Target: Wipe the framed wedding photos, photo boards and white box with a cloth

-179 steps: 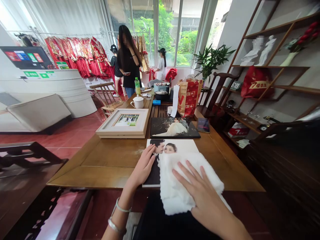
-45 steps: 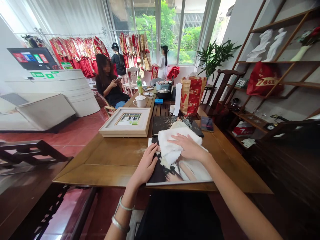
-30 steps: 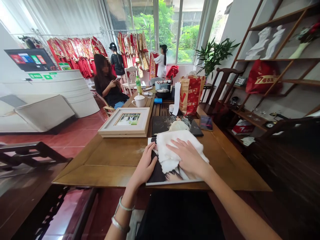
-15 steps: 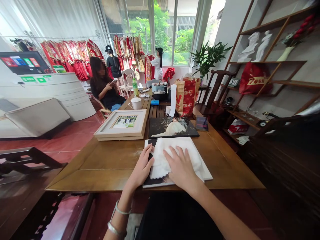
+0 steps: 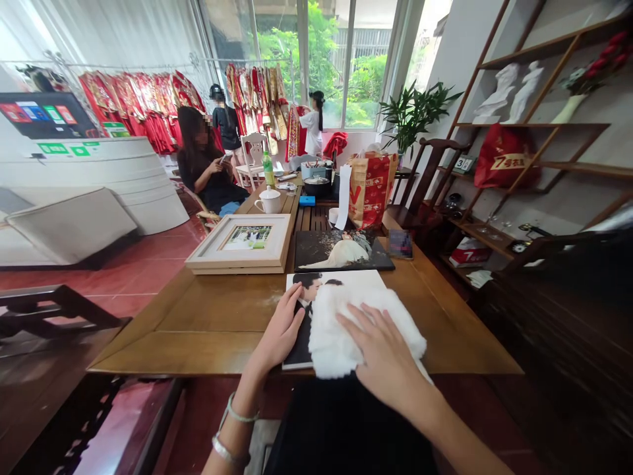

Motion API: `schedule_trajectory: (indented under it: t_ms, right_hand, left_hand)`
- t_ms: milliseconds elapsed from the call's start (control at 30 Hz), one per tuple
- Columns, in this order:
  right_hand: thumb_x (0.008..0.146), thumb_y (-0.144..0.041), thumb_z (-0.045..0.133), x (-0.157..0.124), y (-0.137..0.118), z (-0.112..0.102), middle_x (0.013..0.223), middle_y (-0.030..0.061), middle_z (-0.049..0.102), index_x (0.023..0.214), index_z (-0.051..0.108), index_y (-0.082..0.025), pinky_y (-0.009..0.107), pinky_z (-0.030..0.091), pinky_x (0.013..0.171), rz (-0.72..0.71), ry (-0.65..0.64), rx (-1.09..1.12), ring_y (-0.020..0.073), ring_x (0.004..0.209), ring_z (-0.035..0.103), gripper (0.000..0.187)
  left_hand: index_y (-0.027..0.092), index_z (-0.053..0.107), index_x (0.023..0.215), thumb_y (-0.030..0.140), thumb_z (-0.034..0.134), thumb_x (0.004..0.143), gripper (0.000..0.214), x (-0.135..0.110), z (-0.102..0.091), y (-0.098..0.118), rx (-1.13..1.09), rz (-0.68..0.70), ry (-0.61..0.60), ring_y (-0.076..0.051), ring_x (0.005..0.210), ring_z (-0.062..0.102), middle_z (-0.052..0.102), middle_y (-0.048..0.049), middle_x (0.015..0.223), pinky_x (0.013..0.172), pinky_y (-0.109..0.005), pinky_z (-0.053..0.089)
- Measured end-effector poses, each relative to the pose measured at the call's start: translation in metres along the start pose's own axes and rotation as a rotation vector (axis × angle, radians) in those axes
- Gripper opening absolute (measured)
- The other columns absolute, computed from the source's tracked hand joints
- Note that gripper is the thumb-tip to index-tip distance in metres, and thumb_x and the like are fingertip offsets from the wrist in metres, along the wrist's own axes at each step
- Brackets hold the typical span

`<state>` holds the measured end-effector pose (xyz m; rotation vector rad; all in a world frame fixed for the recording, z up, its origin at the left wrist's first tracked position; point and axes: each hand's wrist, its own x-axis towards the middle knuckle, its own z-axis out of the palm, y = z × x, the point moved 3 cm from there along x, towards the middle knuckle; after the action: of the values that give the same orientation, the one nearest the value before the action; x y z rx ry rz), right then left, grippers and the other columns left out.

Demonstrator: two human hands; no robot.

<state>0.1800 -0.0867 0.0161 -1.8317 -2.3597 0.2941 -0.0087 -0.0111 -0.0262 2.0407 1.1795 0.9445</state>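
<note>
A photo panel (image 5: 297,343) lies at the table's near edge, its picture showing two people close together. Over its right part is spread a fluffy white cloth (image 5: 336,336), which reaches past the panel's right and front edges. My right hand (image 5: 380,343) rests on that cloth, palm down, fingers spread. On the panel's left side lies my left hand (image 5: 284,326), fingers stretched out along its edge. Just behind the panel is a dark photo panel (image 5: 336,254) with a white dress on it. What the cloth covers is hidden.
Left of the panels stand stacked picture frames (image 5: 198,254) on the wooden table (image 5: 208,316). Farther back are a white mug (image 5: 270,201), a bottle (image 5: 268,168) and a red-brown paper bag (image 5: 370,191). A seated person (image 5: 210,178) holds a phone beside the table's left side.
My right hand has slid the white cloth to the right and toward me, so more of the panel's picture shows. My left hand has stayed in place.
</note>
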Motion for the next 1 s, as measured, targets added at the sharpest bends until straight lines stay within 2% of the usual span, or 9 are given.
schedule_trajectory:
  t_ms: [167, 233, 300, 367, 467, 633, 733, 833, 1000]
  right_hand:
    - [0.069, -0.009, 0.048, 0.071, 0.019, -0.013, 0.149, 0.0105, 0.036, 0.141, 0.041, -0.021, 0.060, 0.020, 0.107, 0.027, 0.042, -0.104, 0.0355, 0.135, 0.028, 0.073]
    - [0.071, -0.009, 0.048, 0.088, 0.019, -0.014, 0.149, 0.0112, 0.035, 0.141, 0.040, -0.020, 0.060, 0.021, 0.106, 0.013, 0.044, -0.115, 0.0352, 0.134, 0.028, 0.071]
    - [0.070, -0.008, 0.048, 0.090, 0.016, -0.011, 0.151, 0.0119, 0.033, 0.142, 0.039, -0.020, 0.061, 0.018, 0.107, 0.008, 0.051, -0.122, 0.0353, 0.136, 0.025, 0.073]
    - [0.068, -0.006, 0.049, 0.078, 0.011, -0.006, 0.151, 0.0127, 0.031, 0.143, 0.036, -0.019, 0.062, 0.015, 0.107, -0.015, 0.060, -0.130, 0.0358, 0.137, 0.021, 0.077]
    - [0.061, -0.002, 0.049, 0.039, 0.005, 0.004, 0.153, 0.0110, 0.028, 0.144, 0.034, -0.021, 0.061, 0.012, 0.110, -0.087, 0.066, -0.125, 0.0343, 0.140, 0.017, 0.086]
    - [0.052, 0.000, 0.045, -0.031, 0.001, 0.009, 0.156, 0.0015, 0.023, 0.146, 0.027, -0.029, 0.055, 0.006, 0.114, -0.220, 0.023, -0.078, 0.0267, 0.143, 0.007, 0.100]
    - [0.049, -0.002, 0.044, -0.038, 0.006, 0.006, 0.155, -0.0017, 0.026, 0.144, 0.032, -0.032, 0.052, 0.006, 0.115, -0.236, 0.005, -0.059, 0.0239, 0.143, 0.011, 0.101]
    - [0.052, -0.003, 0.045, -0.012, 0.016, 0.003, 0.153, 0.0006, 0.031, 0.142, 0.037, -0.030, 0.052, 0.007, 0.115, -0.176, 0.039, -0.046, 0.0245, 0.142, 0.016, 0.094]
    - [0.062, -0.005, 0.048, 0.055, 0.024, -0.004, 0.150, 0.0066, 0.035, 0.140, 0.041, -0.024, 0.056, 0.012, 0.112, -0.033, 0.072, -0.073, 0.0293, 0.139, 0.023, 0.081]
  left_hand:
    - [0.021, 0.032, 0.142, 0.025, 0.038, 0.094, 0.049, -0.001, 0.000, -0.001, 0.034, 0.061, -0.014, -0.024, 0.141, 0.023, 0.028, -0.0102, 0.151, 0.117, -0.047, 0.016]
    - [0.021, 0.033, 0.142, 0.025, 0.038, 0.094, 0.048, -0.001, 0.000, -0.002, 0.041, 0.061, -0.014, -0.024, 0.141, 0.023, 0.029, -0.0102, 0.151, 0.117, -0.047, 0.016]
    - [0.023, 0.034, 0.141, 0.025, 0.038, 0.094, 0.047, -0.001, 0.000, -0.003, 0.043, 0.063, -0.006, -0.024, 0.141, 0.024, 0.030, -0.0095, 0.150, 0.117, -0.047, 0.017]
    - [0.023, 0.035, 0.140, 0.026, 0.037, 0.095, 0.046, -0.001, 0.000, -0.003, 0.041, 0.066, 0.000, -0.024, 0.140, 0.025, 0.031, -0.0089, 0.150, 0.117, -0.047, 0.017]
    - [0.023, 0.036, 0.140, 0.026, 0.036, 0.095, 0.045, -0.001, 0.000, -0.004, 0.037, 0.063, 0.007, -0.023, 0.140, 0.025, 0.031, -0.0092, 0.150, 0.117, -0.047, 0.018]
    - [0.021, 0.039, 0.138, 0.024, 0.037, 0.094, 0.044, -0.001, 0.001, -0.003, 0.045, 0.050, 0.017, -0.023, 0.140, 0.025, 0.032, -0.0100, 0.149, 0.117, -0.046, 0.018]
    - [0.022, 0.040, 0.137, 0.022, 0.037, 0.094, 0.044, -0.001, 0.001, -0.001, 0.043, 0.070, 0.021, -0.023, 0.140, 0.025, 0.034, -0.0096, 0.149, 0.117, -0.047, 0.019]
    - [0.022, 0.041, 0.137, 0.023, 0.038, 0.094, 0.043, -0.001, 0.000, -0.001, 0.049, 0.086, 0.018, -0.023, 0.140, 0.025, 0.034, -0.0097, 0.149, 0.116, -0.048, 0.019]
    - [0.022, 0.041, 0.137, 0.024, 0.038, 0.094, 0.043, 0.000, -0.001, -0.002, 0.059, 0.092, 0.007, -0.024, 0.140, 0.026, 0.034, -0.0103, 0.149, 0.116, -0.049, 0.019]
